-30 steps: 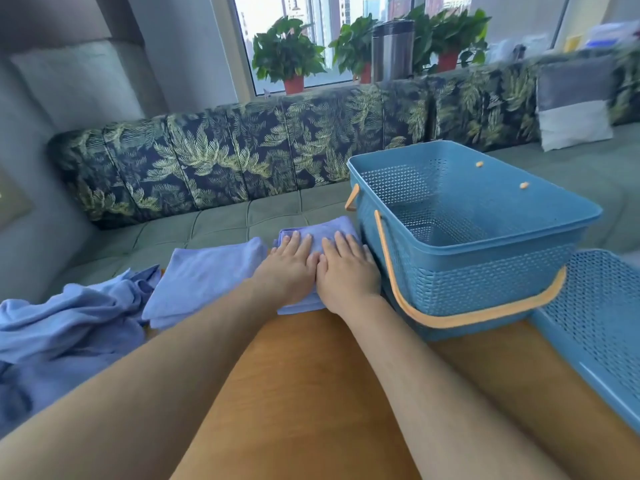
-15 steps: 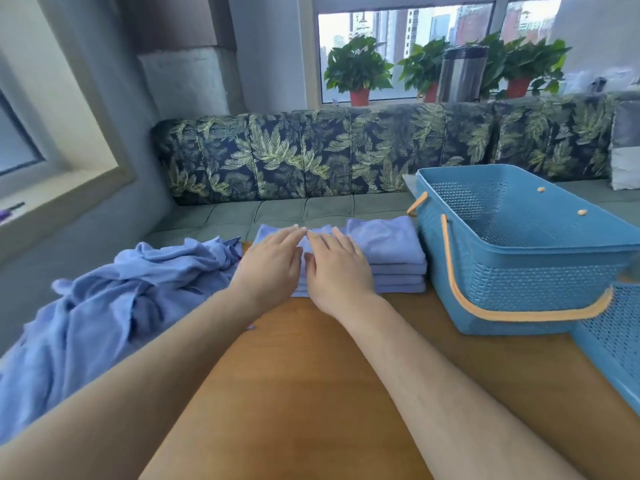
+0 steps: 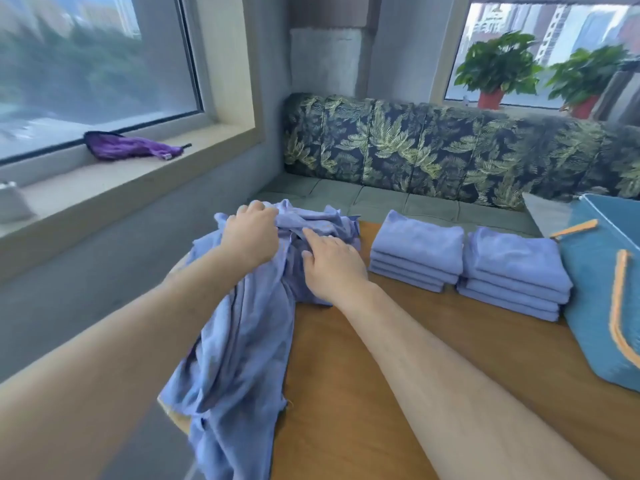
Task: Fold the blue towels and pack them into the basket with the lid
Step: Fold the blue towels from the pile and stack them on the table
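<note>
A crumpled heap of unfolded blue towels (image 3: 239, 341) lies at the left end of the wooden table (image 3: 398, 358) and hangs over its edge. My left hand (image 3: 251, 233) grips a bunch of this cloth near the top of the heap. My right hand (image 3: 332, 268) rests on the heap beside it, fingers spread and slightly bent on the cloth. Two neat stacks of folded blue towels (image 3: 417, 251) (image 3: 516, 275) stand side by side on the table to the right. The blue basket (image 3: 595, 299) with an orange handle is at the right edge, partly cut off.
A leaf-patterned sofa back (image 3: 433, 147) runs behind the table. A purple folded umbrella (image 3: 128, 147) lies on the window sill at left. Potted plants (image 3: 495, 67) stand on the far sill. Bare table surface lies in front of me.
Both hands left the folded stack and moved left onto the unfolded heap; the left hand now grips cloth. My view swung left, so the basket slid to the right edge.
</note>
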{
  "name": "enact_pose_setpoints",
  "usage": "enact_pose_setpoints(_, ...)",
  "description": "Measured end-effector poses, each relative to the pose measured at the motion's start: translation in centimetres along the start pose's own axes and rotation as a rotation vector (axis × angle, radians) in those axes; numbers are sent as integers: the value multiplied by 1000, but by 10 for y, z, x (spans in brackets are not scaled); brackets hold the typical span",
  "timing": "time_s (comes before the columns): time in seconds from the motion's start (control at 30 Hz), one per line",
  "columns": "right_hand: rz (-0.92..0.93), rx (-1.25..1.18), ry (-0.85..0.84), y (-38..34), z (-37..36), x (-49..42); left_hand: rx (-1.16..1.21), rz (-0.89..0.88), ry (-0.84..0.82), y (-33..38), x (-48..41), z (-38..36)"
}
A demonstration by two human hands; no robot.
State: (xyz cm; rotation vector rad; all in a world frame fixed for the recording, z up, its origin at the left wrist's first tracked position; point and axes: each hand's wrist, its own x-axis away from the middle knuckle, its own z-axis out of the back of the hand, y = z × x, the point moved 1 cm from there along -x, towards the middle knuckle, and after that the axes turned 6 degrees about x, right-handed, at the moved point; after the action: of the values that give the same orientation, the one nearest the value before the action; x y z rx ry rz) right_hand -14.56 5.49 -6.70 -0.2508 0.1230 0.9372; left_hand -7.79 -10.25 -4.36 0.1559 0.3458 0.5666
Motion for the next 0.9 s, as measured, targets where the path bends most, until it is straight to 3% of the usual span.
enact_pose_setpoints(0.13,23,16,-10,-10,-6,-5,4,144,-74,-26,-13,-7)
enact_pose_setpoints(0.43,-26,-57,32,4,-11,-10,118,176,-49,-34,-35,-14)
enact_pose_setpoints(0.53,-175,-358,37,7,-14,-17,309,108,-19,-22,-25,-3)
enact_pose_setpoints(0.7,-510,-1257,-59,-6,10,-22,489,-88,48,15,10,19)
enact_pose_setpoints(0.8,-445,-1403,56,-1,20,-17,573,-145,-39,42,25,26)
enact_pose_setpoints(0.9,-427,-1335,176,22,37,1,790,-125,-117,65,36,38)
